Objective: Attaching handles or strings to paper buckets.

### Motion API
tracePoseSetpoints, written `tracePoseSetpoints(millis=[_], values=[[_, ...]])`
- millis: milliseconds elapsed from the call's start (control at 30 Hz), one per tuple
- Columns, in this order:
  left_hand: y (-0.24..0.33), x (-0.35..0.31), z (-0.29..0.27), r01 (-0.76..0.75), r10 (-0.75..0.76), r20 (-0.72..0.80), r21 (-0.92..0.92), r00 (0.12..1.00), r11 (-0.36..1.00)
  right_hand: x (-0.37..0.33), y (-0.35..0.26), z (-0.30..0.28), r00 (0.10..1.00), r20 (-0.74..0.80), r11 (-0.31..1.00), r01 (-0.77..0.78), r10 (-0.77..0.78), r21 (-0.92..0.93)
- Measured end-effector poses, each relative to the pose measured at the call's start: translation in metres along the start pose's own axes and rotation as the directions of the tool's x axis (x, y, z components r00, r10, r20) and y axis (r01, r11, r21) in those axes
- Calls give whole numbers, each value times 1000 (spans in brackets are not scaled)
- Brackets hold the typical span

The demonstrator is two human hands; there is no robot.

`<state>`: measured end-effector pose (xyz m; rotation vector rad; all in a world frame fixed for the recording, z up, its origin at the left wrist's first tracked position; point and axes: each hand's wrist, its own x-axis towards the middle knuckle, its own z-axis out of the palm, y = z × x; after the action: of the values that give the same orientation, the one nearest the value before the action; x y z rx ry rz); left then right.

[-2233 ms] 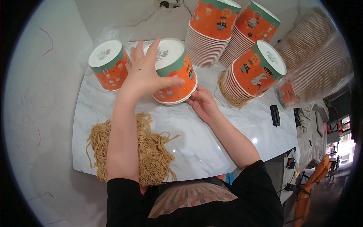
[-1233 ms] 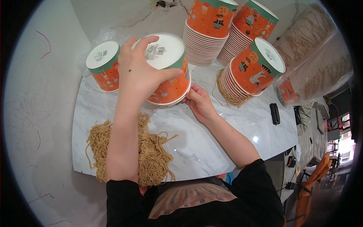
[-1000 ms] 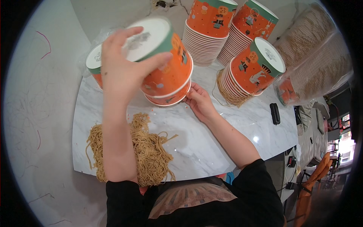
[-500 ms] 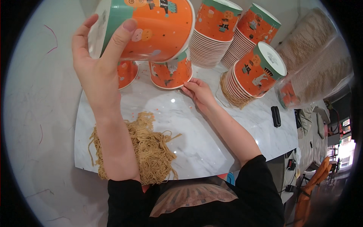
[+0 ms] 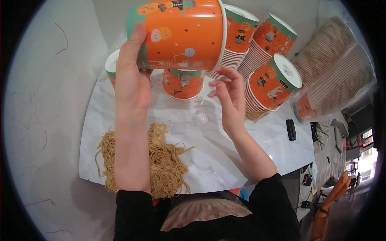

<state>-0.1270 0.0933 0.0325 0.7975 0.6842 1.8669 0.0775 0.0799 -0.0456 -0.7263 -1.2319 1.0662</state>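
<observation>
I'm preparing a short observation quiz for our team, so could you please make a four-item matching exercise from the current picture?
Column one:
1. raised orange bucket
2. tan strand pile
3. small black object
4. tall stacks at far right

Column two:
A. lying near the right edge of the table
B. wrapped in clear plastic
C. partly hidden by the left forearm
D. tipped sideways in the left hand

Pairs: 1-D, 2-C, 3-A, 4-B

No lettering can be read on the held cup or elsewhere; the upturned cup topping the front right stack bears grey base print too small to make out.
</observation>
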Motion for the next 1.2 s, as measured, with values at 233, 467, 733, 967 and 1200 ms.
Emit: tracePoseSetpoints(millis=[233, 467, 733, 967, 1200], values=[[-26, -22, 30, 89, -104, 107, 134, 989, 987, -7, -38, -8, 870, -37, 817, 446, -492, -365], [-31, -11, 17, 83, -84, 0, 107, 996, 991, -42, -101, -46, 874, 196, 500, 424, -445, -756], [-16, 2, -1, -13, 6, -95, -75, 995, 997, -53, -93, -47, 804, 585, 220, 592, -104, -775], [-13, 0, -2, 152, -180, -114, -218, 977, 964, -57, -59, -34, 772, 621, 211, 635, -133, -743], [-11, 9, -9, 160, -217, -155, -311, 964, 937, -100, -19, 8, 512, 819, 319, 846, -258, -428]])
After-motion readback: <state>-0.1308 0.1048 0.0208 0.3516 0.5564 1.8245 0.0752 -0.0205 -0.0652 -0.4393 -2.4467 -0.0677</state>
